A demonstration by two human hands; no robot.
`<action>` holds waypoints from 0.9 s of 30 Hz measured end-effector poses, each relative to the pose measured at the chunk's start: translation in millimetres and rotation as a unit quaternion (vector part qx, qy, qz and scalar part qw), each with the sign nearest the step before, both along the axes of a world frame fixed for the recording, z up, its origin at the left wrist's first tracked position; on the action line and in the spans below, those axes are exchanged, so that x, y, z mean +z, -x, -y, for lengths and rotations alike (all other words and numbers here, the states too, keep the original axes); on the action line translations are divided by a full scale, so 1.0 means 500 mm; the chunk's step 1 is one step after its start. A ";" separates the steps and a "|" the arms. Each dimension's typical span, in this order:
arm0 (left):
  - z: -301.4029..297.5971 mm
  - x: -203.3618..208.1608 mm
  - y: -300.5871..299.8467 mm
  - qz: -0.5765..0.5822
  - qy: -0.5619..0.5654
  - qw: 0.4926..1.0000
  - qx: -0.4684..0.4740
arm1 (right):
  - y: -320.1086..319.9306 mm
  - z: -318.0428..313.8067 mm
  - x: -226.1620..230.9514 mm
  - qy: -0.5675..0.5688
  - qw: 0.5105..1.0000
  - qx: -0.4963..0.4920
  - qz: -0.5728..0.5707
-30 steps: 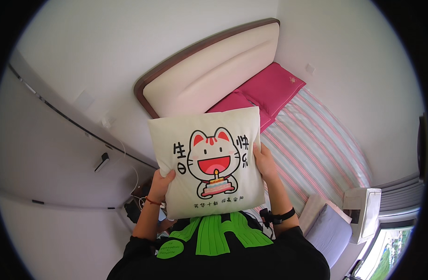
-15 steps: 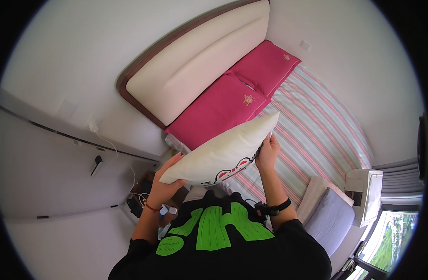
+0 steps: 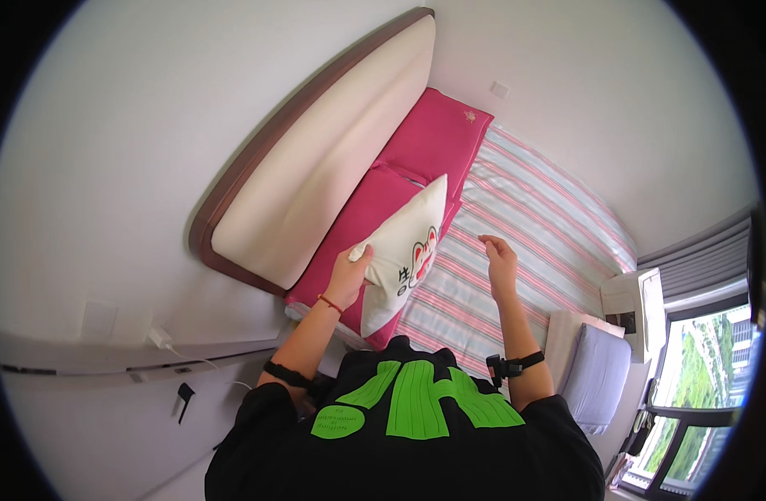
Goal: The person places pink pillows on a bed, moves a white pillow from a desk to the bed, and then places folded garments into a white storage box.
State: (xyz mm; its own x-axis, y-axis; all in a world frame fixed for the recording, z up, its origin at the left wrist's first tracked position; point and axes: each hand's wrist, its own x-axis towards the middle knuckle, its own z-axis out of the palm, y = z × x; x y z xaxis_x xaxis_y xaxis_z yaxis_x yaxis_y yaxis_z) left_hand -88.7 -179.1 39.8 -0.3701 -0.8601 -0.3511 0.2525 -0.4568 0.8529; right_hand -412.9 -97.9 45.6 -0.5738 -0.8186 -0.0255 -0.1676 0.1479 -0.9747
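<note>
1. A white charger plug (image 3: 159, 337) sits on the wall ledge at far left, its cable trailing right.
2. The padded cream headboard (image 3: 316, 179) with a dark wooden rim runs diagonally along the bed's head.
3. The left hand (image 3: 351, 271) pinches the upper edge of a cream cushion (image 3: 402, 255) printed with a cartoon cat; a red string bracelet circles that wrist.
4. The cushion stands on edge, leaning against two pink pillows (image 3: 416, 163) at the bed's head.
5. The right hand (image 3: 500, 255) hovers apart from the cushion, fingers loosely curled, holding nothing.
6. The striped bedsheet (image 3: 533, 217) covers the mattress.
</note>
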 end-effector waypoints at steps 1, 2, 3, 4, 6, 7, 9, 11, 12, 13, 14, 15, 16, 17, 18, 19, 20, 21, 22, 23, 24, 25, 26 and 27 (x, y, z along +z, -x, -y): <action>0.041 -0.027 0.014 -0.005 0.024 1.000 -0.007 | 0.005 -0.013 0.002 0.010 1.000 0.013 -0.022; 0.076 -0.052 0.026 -0.010 0.047 0.999 -0.020 | 0.015 -0.038 -0.002 0.004 1.000 0.000 -0.029; 0.111 -0.068 0.034 -0.007 0.044 0.998 -0.033 | 0.023 -0.066 -0.006 -0.005 1.000 -0.010 -0.028; 0.150 -0.081 0.040 -0.014 0.043 0.999 -0.014 | 0.023 -0.098 -0.005 -0.030 0.999 -0.032 -0.027; 0.232 -0.145 0.032 -0.008 0.060 0.998 0.007 | 0.050 -0.170 -0.048 -0.081 0.994 -0.064 -0.033; 0.268 -0.173 0.025 -0.006 0.060 0.998 -0.008 | 0.052 -0.207 -0.058 -0.088 0.991 -0.091 -0.029; 0.327 -0.218 0.011 -0.002 0.056 0.998 0.023 | 0.050 -0.278 -0.067 -0.117 0.983 -0.141 -0.015; 0.384 -0.265 -0.006 0.023 0.029 0.997 0.068 | 0.042 -0.341 -0.071 -0.138 0.967 -0.213 0.033; 0.404 -0.291 -0.015 0.025 0.009 0.996 0.085 | 0.039 -0.367 -0.083 -0.146 0.959 -0.240 0.039; 0.426 -0.318 -0.026 0.029 -0.011 0.994 0.102 | 0.036 -0.391 -0.092 -0.152 0.954 -0.255 0.041; 0.444 -0.367 -0.048 0.065 -0.039 0.990 0.121 | 0.034 -0.416 -0.108 -0.168 0.951 -0.256 0.042; 0.458 -0.406 -0.067 0.102 -0.067 0.983 0.140 | 0.029 -0.441 -0.127 -0.184 0.947 -0.258 0.044; 0.473 -0.416 -0.072 0.135 -0.085 0.976 0.151 | 0.020 -0.466 -0.147 -0.189 0.943 -0.271 0.046; 0.480 -0.422 -0.072 0.167 -0.102 0.966 0.166 | 0.012 -0.488 -0.166 -0.200 0.935 -0.284 0.069; 0.468 -0.394 -0.050 0.159 -0.098 0.962 0.200 | 0.006 -0.507 -0.177 -0.211 0.927 -0.297 0.089; 0.465 -0.390 -0.038 0.160 -0.102 0.963 0.193 | -0.002 -0.528 -0.188 -0.214 0.924 -0.303 0.089; 0.462 -0.387 -0.039 0.161 -0.078 0.958 0.224 | -0.018 -0.541 -0.195 -0.222 0.918 -0.310 0.107; 0.458 -0.385 -0.042 0.163 -0.054 0.952 0.255 | -0.027 -0.550 -0.201 -0.230 0.912 -0.315 0.125; 0.455 -0.382 -0.044 0.160 -0.026 0.953 0.257 | -0.029 -0.557 -0.207 -0.228 0.914 -0.311 0.128; 0.449 -0.373 -0.046 0.164 -0.028 0.953 0.255 | -0.031 -0.563 -0.209 -0.232 0.912 -0.312 0.129; 0.444 -0.363 -0.051 0.135 -0.021 0.955 0.265 | -0.031 -0.566 -0.213 -0.237 0.916 -0.300 0.125; 0.440 -0.351 -0.056 0.106 -0.012 0.956 0.274 | -0.029 -0.569 -0.217 -0.242 0.919 -0.287 0.122; 0.438 -0.330 -0.060 0.137 -0.021 0.950 0.281 | -0.026 -0.563 -0.214 -0.245 0.918 -0.285 0.124; 0.441 -0.334 -0.072 0.142 -0.023 0.948 0.285 | -0.017 -0.545 -0.208 -0.235 0.923 -0.277 0.127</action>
